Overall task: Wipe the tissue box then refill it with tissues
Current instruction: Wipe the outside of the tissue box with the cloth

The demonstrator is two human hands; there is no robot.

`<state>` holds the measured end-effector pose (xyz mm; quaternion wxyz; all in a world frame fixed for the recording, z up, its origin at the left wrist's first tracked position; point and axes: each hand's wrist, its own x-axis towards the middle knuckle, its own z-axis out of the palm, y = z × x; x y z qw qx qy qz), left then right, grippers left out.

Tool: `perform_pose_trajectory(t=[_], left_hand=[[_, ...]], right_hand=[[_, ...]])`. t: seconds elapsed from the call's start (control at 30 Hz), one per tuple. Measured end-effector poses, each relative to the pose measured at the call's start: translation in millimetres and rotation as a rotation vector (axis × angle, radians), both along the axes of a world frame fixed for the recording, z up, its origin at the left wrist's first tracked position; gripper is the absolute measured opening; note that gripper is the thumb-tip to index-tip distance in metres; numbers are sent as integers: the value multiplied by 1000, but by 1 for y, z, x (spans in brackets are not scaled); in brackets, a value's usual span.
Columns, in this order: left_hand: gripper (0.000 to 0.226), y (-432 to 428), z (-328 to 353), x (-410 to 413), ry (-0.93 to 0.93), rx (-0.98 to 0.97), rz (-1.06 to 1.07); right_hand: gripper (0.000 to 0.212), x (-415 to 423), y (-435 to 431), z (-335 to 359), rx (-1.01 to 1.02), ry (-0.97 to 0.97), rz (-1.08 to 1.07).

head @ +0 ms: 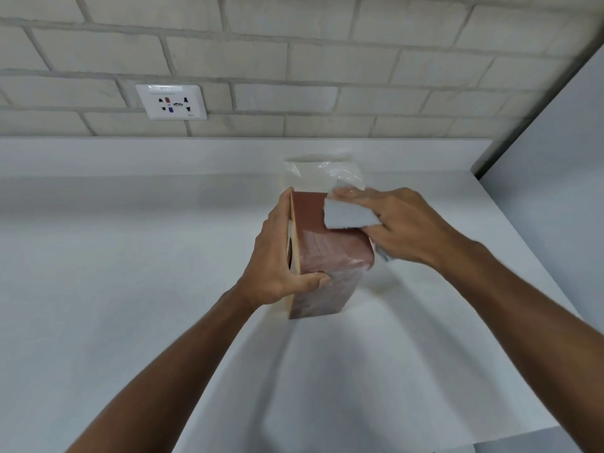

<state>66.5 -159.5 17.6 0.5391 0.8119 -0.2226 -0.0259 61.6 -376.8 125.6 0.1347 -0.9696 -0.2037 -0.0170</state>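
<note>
A reddish-brown tissue box (327, 253) stands on its side on the white counter (130, 256), its slotted face turned left. My left hand (277, 256) grips it, palm over the slotted face, thumb on the near side. My right hand (402, 223) presses a folded white cloth (349, 215) flat against the box's upward-facing side, near its far end. Behind the box lies a clear plastic pack of tissues (327, 171), partly hidden by the cloth and my fingers.
A brick-patterned wall with a white power socket (171, 102) rises behind the counter. A pale panel (555, 158) closes the right side. The counter's front right edge (523, 433) falls away near my right forearm.
</note>
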Motion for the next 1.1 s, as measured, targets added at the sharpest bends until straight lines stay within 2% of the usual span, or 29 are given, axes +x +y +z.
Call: perform_pose_trajectory(t=[0.13,0.27,0.4,0.5,0.53,0.67,0.77,0.87,0.93,1.03,1.1], left_hand=[[138,-1,4,-3,-12,16,26],[147,0,0,0,-11,14,10],[145,0,4,-2,-20,40,13],[149,0,4,-1,-6,21,18],[150,0,5,-2,-2,23,19],[146,0,6,-3,-13,69,35],[146,0,4,0,-5,50,30],[144,0,4,-2,-6,57,36],[145,0,4,-2,-13,43,35],[150,0,4,-1,-5,24,29],[147,0,4,-2,-9,44,30]], right_hand=[[65,-16,13,-4,-30,38,147],[62,1,0,4,-2,-15,53],[60,-14,8,-7,-23,26,178],[59,-2,-3,-4,80,-11,86],[60,1,-5,-4,75,-33,54],[63,-15,-8,-13,9,4,147],[63,2,-17,-3,8,-12,6],[59,-6,-8,-9,-40,-43,104],[62,-13,-10,-12,4,-33,156],[66,-7,-16,-12,83,-72,49],[66,-15,-16,-18,68,-88,88]])
